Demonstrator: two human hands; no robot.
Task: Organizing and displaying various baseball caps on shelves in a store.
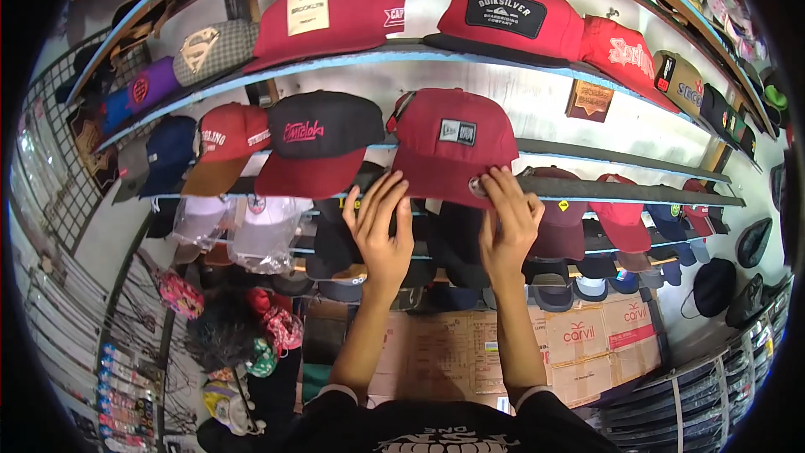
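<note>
A dark red New Era cap (pixel 462 116) with a black-and-white front patch sits on the middle shelf, its brim facing me. My left hand (pixel 382 226) holds the brim's left corner, fingertips at the edge and thumb just below. On the brim's right side, the fingers of my right hand (pixel 512 220) lie over the top, next to a round sticker (pixel 477 187); the right thumb is mostly hidden. Left of this cap stands a black cap with a red brim (pixel 321 138) and pink lettering. A red cap with a brown brim (pixel 229 141) is farther left.
Blue-edged shelves (pixel 629 185) curve across the view, holding several caps. Above is a red Quiksilver cap (pixel 512 22). Plastic-wrapped white caps (pixel 267 226) hang lower left. Cardboard boxes (pixel 578 333) stand below, with a wire grid (pixel 56 113) at left and belts (pixel 710 384) at right.
</note>
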